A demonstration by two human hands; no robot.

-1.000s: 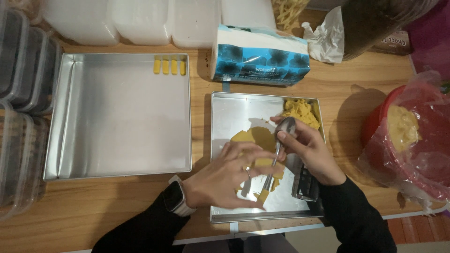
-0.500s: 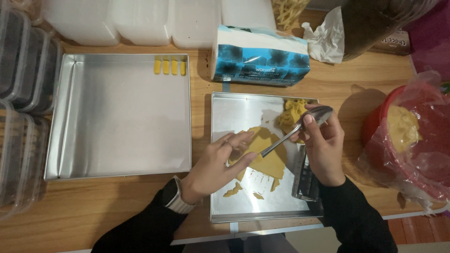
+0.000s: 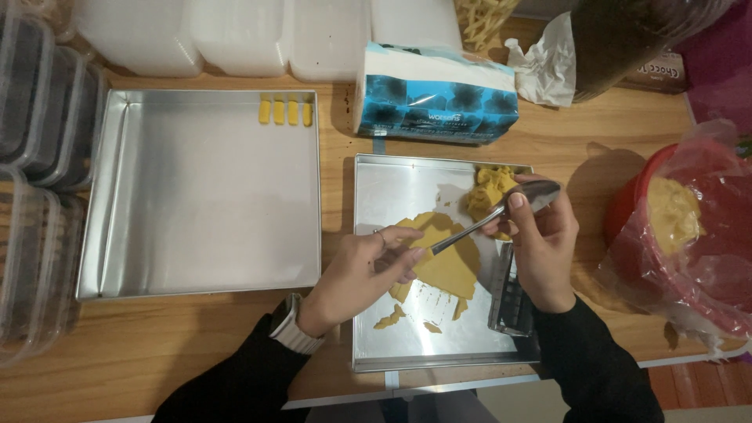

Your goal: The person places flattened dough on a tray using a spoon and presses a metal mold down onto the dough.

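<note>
Big empty baking tray (image 3: 196,204) is sitting on the wooden table (image 3: 157,345), w/ four small yellow dough sticks (image 3: 285,110) lying side by side in its top right corner. Blue tissue pack (image 3: 435,95) is lying just above the smaller tray. Stacks of clear plastic containers (image 3: 35,180) are lining the left edge, white lids (image 3: 235,35) along the top. Red bowl (image 3: 638,204) in a plastic bag (image 3: 689,251), yellow dough inside, is sitting far right.

we see a metal spoon (image 3: 493,213) slanting across the small steel tray (image 3: 392,345), bowl far-right, handle tip low on a flattened yellow dough sheet (image 3: 446,262). a dough lump (image 3: 487,188) sits in the tray's far-right corner; scraps (image 3: 389,319) lie nearer.
</note>
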